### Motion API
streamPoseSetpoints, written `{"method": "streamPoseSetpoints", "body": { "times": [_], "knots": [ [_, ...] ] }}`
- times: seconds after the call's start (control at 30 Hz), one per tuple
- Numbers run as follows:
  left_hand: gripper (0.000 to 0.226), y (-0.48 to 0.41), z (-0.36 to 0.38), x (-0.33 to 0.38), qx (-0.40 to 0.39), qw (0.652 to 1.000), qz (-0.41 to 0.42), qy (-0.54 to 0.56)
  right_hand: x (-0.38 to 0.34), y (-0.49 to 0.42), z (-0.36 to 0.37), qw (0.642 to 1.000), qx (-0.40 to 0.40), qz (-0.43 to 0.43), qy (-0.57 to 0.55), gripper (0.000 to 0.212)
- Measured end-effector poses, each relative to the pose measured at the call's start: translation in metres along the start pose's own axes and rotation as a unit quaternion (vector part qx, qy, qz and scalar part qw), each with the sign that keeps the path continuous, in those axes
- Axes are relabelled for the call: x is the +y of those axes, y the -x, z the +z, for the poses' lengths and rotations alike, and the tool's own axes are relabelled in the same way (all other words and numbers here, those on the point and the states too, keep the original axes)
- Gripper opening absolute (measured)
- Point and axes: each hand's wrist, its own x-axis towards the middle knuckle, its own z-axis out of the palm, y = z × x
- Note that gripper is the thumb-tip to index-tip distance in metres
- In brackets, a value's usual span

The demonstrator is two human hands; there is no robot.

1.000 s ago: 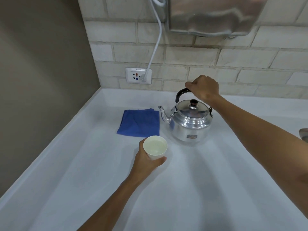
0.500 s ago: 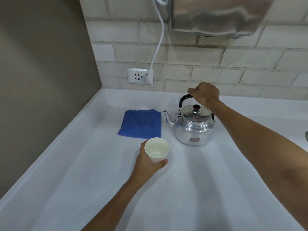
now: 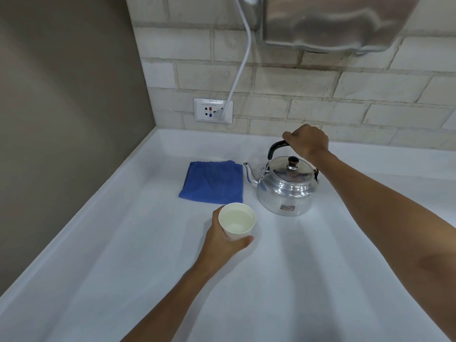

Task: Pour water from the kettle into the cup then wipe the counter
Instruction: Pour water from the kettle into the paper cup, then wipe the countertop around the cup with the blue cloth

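A shiny metal kettle with a black handle stands upright on the white counter, spout pointing left. My right hand grips the top of its handle. A white cup holding some water sits in front of the kettle, to its left, and my left hand is wrapped around its lower side. A folded blue cloth lies flat on the counter just left of the kettle's spout and behind the cup.
A brick wall runs along the back with a socket plate and a white cable plugged into it. A steel appliance hangs on the wall above the kettle. A brown wall closes the left side.
The kettle has settled upright on the counter a little further back and right. Both hands keep their grips; the cup has barely moved.
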Motion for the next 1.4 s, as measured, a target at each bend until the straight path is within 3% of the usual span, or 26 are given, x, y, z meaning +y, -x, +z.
{"method": "streamPoseSetpoints", "body": {
  "times": [0.1, 0.17, 0.23, 0.33, 0.43, 0.53, 0.63, 0.8, 0.93, 1.0, 1.17, 1.4],
  "knots": [
    [0.093, -0.001, -0.005, -0.005, -0.033, 0.999, 0.004, -0.007, -0.001, 0.010, -0.004, 0.999, 0.015, -0.032, 0.040, 0.044],
    [0.106, 0.000, -0.016, -0.013, -0.086, 0.996, -0.001, -0.011, -0.005, 0.022, -0.005, 0.990, 0.074, -0.102, 0.056, 0.032],
    [0.112, 0.000, -0.035, -0.024, -0.123, 0.992, -0.006, -0.038, -0.013, 0.044, -0.007, 0.978, 0.140, -0.155, 0.018, 0.026],
    [0.100, -0.009, -0.070, -0.037, -0.097, 0.993, -0.012, -0.073, -0.021, 0.096, -0.001, 0.962, 0.209, -0.155, -0.085, 0.025],
    [0.084, -0.032, -0.096, -0.035, -0.032, 0.992, -0.001, -0.120, -0.015, 0.157, 0.025, 0.981, 0.120, -0.097, -0.121, 0.025],
    [0.070, -0.070, -0.102, -0.026, -0.002, 0.986, 0.032, -0.166, 0.000, 0.202, 0.057, 0.997, -0.039, -0.038, -0.048, 0.034],
    [0.061, -0.104, -0.092, -0.017, -0.022, 0.978, 0.059, -0.198, 0.009, 0.227, 0.077, 0.992, -0.113, -0.026, 0.047, 0.037],
    [0.053, -0.148, -0.057, -0.017, -0.049, 0.934, 0.106, -0.339, 0.006, 0.243, 0.087, 0.989, -0.099, -0.024, 0.110, 0.051],
    [0.055, -0.176, -0.040, -0.030, -0.103, 0.880, 0.066, -0.460, 0.002, 0.244, 0.085, 0.988, -0.098, -0.016, 0.120, 0.062],
    [0.058, -0.185, -0.036, -0.037, -0.107, 0.877, 0.044, -0.467, 0.001, 0.243, 0.084, 0.987, -0.106, -0.005, 0.121, 0.069],
    [0.065, -0.190, -0.024, -0.052, -0.123, 0.857, -0.017, -0.500, 0.001, 0.241, 0.088, 0.986, -0.103, 0.005, 0.133, 0.054],
    [0.065, -0.166, -0.020, -0.057, -0.141, 0.834, 0.022, -0.534, 0.005, 0.240, 0.092, 0.986, -0.104, -0.004, 0.129, 0.061]
  ]
}}
